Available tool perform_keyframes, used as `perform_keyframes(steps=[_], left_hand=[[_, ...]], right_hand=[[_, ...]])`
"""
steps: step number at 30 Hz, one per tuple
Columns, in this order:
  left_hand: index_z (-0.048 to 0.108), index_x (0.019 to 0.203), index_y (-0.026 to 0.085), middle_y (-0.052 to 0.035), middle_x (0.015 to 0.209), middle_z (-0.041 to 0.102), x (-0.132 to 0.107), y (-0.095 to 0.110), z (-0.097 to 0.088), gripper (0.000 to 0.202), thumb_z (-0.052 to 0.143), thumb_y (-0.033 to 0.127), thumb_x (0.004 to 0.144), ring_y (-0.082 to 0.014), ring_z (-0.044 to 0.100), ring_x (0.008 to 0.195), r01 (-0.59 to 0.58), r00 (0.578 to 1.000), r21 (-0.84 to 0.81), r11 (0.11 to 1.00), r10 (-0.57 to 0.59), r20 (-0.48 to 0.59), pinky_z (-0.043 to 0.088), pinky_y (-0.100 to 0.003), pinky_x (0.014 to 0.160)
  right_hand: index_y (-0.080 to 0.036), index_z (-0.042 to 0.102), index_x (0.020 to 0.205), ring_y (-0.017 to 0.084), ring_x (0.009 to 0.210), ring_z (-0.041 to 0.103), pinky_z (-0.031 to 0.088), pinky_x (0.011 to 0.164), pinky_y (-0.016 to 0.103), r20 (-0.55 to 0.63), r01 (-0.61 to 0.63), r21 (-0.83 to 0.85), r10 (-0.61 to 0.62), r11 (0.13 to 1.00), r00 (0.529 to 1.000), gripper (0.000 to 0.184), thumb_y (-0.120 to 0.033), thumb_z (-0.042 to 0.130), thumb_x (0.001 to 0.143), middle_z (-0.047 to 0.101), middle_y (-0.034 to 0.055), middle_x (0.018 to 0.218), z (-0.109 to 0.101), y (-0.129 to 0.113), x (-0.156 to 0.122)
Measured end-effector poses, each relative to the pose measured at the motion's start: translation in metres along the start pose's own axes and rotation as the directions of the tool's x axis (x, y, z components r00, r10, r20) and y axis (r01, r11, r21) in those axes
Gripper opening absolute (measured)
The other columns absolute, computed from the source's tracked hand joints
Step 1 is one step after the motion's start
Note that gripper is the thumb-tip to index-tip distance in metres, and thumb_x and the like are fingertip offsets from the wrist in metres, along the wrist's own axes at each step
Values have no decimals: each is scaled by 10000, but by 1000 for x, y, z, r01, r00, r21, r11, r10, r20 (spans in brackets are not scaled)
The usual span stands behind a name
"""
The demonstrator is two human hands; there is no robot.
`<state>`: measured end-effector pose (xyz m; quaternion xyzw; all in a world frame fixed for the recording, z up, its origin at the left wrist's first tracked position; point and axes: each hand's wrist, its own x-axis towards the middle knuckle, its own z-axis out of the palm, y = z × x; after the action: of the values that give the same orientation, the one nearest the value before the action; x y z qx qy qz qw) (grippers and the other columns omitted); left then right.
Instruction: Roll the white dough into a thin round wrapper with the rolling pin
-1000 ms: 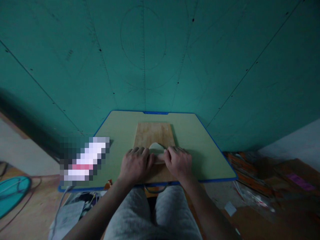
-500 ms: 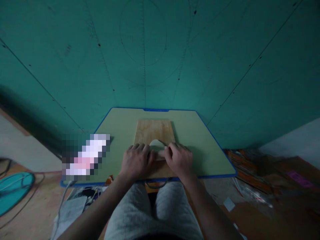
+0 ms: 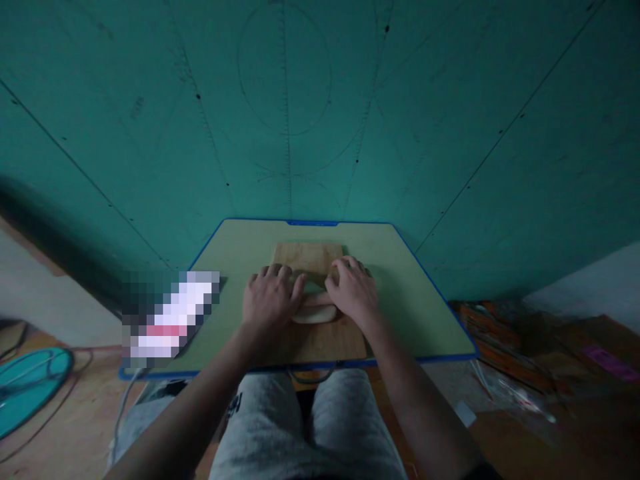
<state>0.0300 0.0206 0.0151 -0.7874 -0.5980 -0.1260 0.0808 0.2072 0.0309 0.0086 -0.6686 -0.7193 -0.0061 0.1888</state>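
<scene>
A wooden rolling pin (image 3: 319,300) lies crosswise over a flat piece of pale dough (image 3: 314,315), which shows both in front of the pin and behind it. Under them is a wooden board (image 3: 309,251). My left hand (image 3: 270,297) rests over the pin's left end, its fingers bent forward and its thumb pointing inward. On the right end lies my right hand (image 3: 353,288), fingers curled over and past the pin. Both ends of the pin are hidden beneath my hands.
The board lies on a pale green tabletop (image 3: 410,307) with a blue edge, against a green wall (image 3: 310,160). A pixelated phone-like device (image 3: 175,317) with a cable stands on the left. Clutter (image 3: 500,333) lies on the floor at right, a turquoise round object (image 3: 35,387) at left.
My hands have pushed the rolling pin away from me across the dough, and my fingers have straightened somewhat. More dough now shows on the near side of the pin.
</scene>
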Motion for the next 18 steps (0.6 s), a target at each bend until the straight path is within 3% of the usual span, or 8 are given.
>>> perform_keyframes(steps=[5,9,13,18], left_hand=[[647,1179,132,-184,1279,673,-39,-2,8,441,407,464,1015,-337,625,1186,-182,972,-43,982,173,-159,510,-460,939],[626,1247,128,-181,1352,644,-58,-7,12,470,425,479,1008,-348,575,1287,-276,948,-41,960,266,-173,473,-495,1047],[607,1296,168,-161,1335,651,-36,-10,13,460,408,476,1018,-337,590,1259,-241,964,-48,969,233,-125,497,-482,1002],[672,1151,163,-166,1193,692,10,-13,13,445,395,484,1018,-317,654,1109,-92,996,-33,995,92,-10,533,-421,852]], right_hand=[[-161,618,1292,295,1133,621,478,950,428,-45,83,-33,-85,996,995,380,-312,445,990,632,156,1342,-2,3,-48],[-150,570,1374,310,1237,581,452,1014,444,19,141,-39,-140,989,990,440,-358,396,1027,571,159,1450,-8,6,-70],[-167,581,1358,275,1232,592,458,997,388,87,102,-14,-100,995,991,422,-360,414,1022,608,132,1407,-8,6,-42],[-180,620,1285,263,1169,625,460,972,387,127,-16,6,16,1000,992,373,-341,501,970,654,126,1315,-2,5,13]])
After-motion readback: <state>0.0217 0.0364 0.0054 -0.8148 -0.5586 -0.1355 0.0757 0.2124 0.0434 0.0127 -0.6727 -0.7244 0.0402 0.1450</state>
